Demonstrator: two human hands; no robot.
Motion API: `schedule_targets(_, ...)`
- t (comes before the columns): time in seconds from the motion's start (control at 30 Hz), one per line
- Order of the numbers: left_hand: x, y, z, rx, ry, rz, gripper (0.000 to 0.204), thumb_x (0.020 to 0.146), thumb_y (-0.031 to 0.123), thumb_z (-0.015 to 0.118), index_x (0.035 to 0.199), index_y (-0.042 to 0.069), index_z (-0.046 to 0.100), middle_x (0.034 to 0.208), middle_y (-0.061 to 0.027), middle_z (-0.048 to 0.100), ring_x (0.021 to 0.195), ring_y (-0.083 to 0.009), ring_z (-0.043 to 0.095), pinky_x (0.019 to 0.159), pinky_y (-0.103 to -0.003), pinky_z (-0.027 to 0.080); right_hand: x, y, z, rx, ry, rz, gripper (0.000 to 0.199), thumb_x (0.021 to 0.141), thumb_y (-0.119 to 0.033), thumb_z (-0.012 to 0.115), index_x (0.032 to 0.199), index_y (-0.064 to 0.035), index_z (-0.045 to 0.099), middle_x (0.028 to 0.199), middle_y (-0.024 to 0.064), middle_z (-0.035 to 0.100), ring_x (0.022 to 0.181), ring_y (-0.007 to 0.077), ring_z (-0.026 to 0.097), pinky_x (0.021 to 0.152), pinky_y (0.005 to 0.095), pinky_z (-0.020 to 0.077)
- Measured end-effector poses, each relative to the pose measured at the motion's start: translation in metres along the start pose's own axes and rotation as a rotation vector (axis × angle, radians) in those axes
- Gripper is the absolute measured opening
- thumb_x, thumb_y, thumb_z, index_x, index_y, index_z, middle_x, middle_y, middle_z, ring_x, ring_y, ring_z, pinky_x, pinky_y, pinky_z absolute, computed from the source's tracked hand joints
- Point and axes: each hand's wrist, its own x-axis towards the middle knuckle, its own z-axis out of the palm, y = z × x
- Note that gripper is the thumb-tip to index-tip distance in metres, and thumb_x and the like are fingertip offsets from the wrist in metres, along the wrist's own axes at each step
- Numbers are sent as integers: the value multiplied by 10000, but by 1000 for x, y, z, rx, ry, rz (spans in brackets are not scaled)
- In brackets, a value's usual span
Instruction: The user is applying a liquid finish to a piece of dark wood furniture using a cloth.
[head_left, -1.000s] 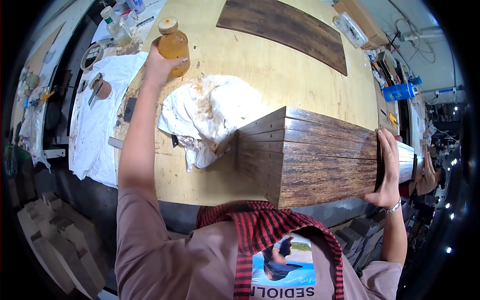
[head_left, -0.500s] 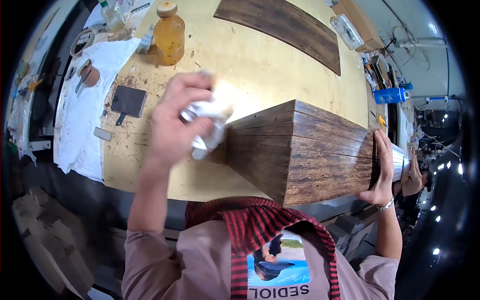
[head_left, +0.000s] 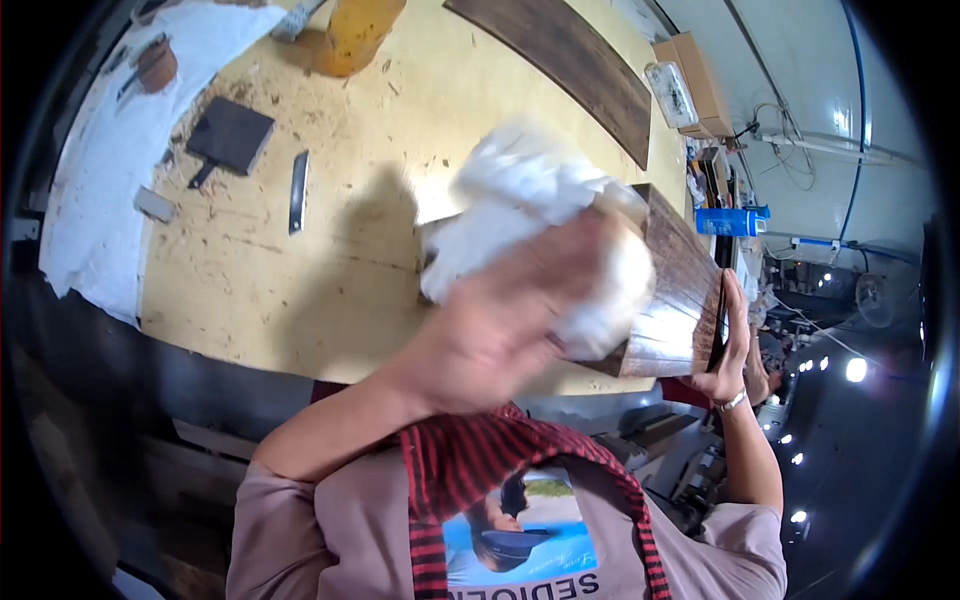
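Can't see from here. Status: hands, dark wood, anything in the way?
Left hand gripping white cloth at dark wood, contact unclear. Right hand open against its right side. Cloth and left hand hide its left part.

Right: wooden block shows visible grain, glossy sheen. Central cloth looks soft, crumpled. Tabletop: wood, mostly matt, flecked. Far board: wood. Left blade appears metallic.

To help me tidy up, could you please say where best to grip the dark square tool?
I'd grip the dark square tool by its narrow handle, coming from the near left: the tool appears to lie flat, with the handle jutting toward that side.
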Motion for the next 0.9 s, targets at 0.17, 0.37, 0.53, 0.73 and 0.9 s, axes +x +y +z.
schedule_targets(0.17, -98, -75, -20, -70, 223, -524, 410, 839, -119, 514, 1205, -9, 662, 787, -17, 632, 689, -107, 602, 618, -248, 479, -4, 0, -2, 33, -15, -15, 1234, 511, -607, 756, 1464, 73, 366, 1475, 293, 401, 1378, 429, 390, 1139, 495, 304)
schedule_targets(0.37, 17, -21, -23, -216, -101, -32, 468, 870, -91, 525, 1308, 46, 619, 1083, -45, 720, 822, -82, 649, 756, -265, 542, 1, 1, 0, -14, -11, -67, 1235, 498, -568, 775, 1459, 88, 362, 1471, 292, 408, 1384, 422, 388, 1149, 485, 291)
schedule_targets(0.53, -42, -87, -23, -161, 252, -502, 314, 934, -52, 539, 1203, 24, 680, 1069, -77, 734, 933, -125, 686, 820, -274, 554, -7, 10, -2, 0, -14, -67, 1267, 549, -667, 752, 1471, 95, 333, 1499, 293, 376, 1412, 410, 351, 1164, 493, 256)
schedule_targets(0.73, 23, -39, -13, -173, 128, -23, 362, 873, -115, 542, 1134, 65, 719, 1196, -136, 693, 1040, -207, 693, 905, -308, 557, -8, 9, -2, -67, -29, -55, 1329, 570, -787, 713, 1475, 101, 311, 1520, 282, 346, 1427, 407, 320, 1175, 499, 222)
schedule_targets(0.9, -39, -95, -61, 38, 154, -814, 349, 902, -56, 541, 1157, 101, 721, 958, -111, 737, 866, -166, 701, 800, -308, 572, -12, 14, -5, -123, -49, -39, 1347, 604, -883, 585, 1470, 111, 309, 1512, 291, 352, 1425, 420, 314, 1173, 509, 217)
